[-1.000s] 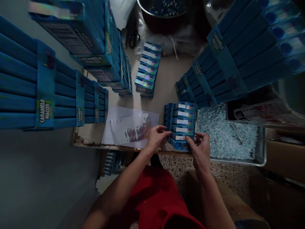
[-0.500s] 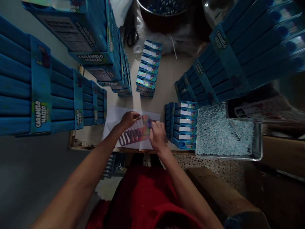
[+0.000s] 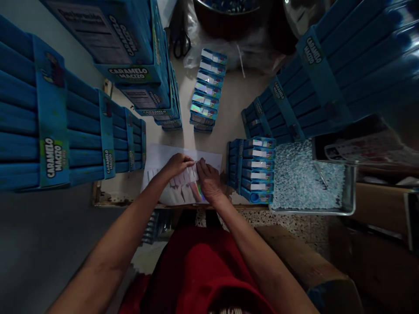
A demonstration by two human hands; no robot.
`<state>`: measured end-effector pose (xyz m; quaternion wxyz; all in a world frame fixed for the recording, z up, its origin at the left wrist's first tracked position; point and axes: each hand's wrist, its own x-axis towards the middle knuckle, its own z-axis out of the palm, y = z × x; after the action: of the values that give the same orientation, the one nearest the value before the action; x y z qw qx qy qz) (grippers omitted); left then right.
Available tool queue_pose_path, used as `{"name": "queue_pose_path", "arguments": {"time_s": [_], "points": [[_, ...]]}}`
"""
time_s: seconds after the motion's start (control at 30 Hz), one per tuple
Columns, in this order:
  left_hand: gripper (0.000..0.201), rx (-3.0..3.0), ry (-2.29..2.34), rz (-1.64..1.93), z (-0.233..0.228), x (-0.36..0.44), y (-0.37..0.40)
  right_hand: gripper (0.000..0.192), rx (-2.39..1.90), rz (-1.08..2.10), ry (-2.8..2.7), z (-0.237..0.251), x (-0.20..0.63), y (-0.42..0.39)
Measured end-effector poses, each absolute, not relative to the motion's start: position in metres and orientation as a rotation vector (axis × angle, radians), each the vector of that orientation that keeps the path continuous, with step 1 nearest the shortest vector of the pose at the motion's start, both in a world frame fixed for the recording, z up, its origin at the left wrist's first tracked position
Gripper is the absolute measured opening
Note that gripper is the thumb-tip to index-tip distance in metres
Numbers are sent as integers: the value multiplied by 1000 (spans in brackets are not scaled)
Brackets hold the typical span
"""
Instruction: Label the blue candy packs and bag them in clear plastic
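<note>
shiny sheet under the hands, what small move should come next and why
Probably peel a piece from the shiny sheet: the left hand and right hand are close together at its upper part, and in the row beside the tray, the blue box nearest the person shows no pale strip, while the five behind it each bear one.

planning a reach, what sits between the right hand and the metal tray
In the head view, a bundle of blue boxes stands between the right hand and the metal tray.
</note>
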<state>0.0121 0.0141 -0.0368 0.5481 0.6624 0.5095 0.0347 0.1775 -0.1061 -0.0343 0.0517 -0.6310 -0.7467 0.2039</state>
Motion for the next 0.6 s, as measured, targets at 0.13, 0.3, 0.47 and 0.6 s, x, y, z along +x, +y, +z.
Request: {"name": "queue_pose_path", "arguments": {"time_s": [0.13, 0.3, 0.47, 0.6], "points": [[27, 1587, 1207, 55, -35, 15, 12, 51, -1971, 571, -2261, -29, 182, -119], [28, 1650, 1177, 48, -28, 18, 11, 43, -1946, 483, -2257, -28, 189, -117], [31, 1713, 1254, -53, -33, 20, 7, 29, -1927, 377, -2181, -21, 195, -116], [27, 1801, 1359, -66, -46, 28, 7, 15, -1977, 446, -2144, -6, 194, -127]]}}
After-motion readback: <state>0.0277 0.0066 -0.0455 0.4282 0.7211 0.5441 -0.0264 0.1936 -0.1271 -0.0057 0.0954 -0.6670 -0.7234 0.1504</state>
